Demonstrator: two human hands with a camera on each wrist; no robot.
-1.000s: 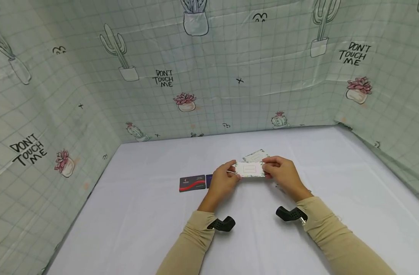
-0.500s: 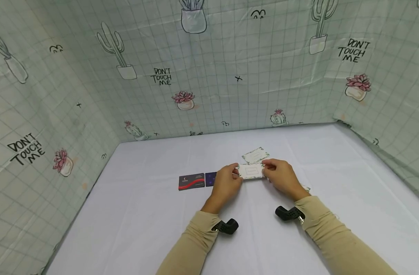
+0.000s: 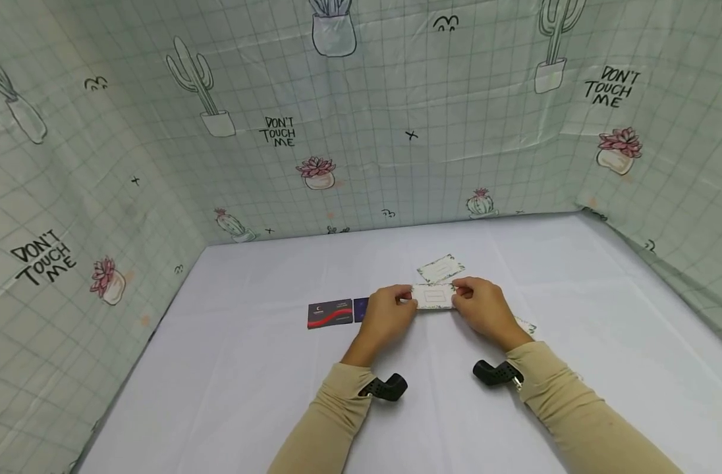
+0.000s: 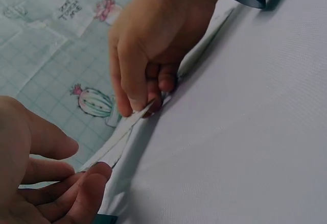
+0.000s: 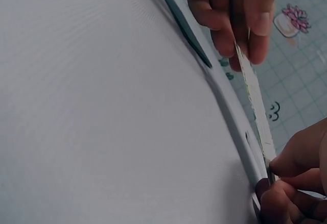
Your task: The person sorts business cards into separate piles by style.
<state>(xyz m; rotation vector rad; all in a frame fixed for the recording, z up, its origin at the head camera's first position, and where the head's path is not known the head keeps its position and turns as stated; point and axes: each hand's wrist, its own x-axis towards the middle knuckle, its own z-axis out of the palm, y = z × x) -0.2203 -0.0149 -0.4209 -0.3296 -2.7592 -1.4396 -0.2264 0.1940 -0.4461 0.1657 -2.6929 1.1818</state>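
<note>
A white card with a green floral border [image 3: 433,297] is held level between my two hands, facing up. My left hand [image 3: 388,317] pinches its left end, and its right end is between the thumb and fingers of my right hand [image 3: 483,309]. From the right wrist view, the card [image 5: 255,101] shows nearly edge-on, close over the white cloth. Just behind it lies a similar floral card [image 3: 441,268], set at a slant. Another floral card [image 3: 526,325] peeks out beside my right wrist, mostly hidden.
Left of my hands lie a black card with a red wave [image 3: 330,315] and a dark blue card [image 3: 360,309], partly covered by my left hand. White cloth [image 3: 219,382] covers the table. A cactus-print curtain [image 3: 361,131] hangs behind and along both sides.
Both hands have shifted the floral card slightly right and toward me, uncovering more of the slanted card behind. More of the card by my right wrist shows.
</note>
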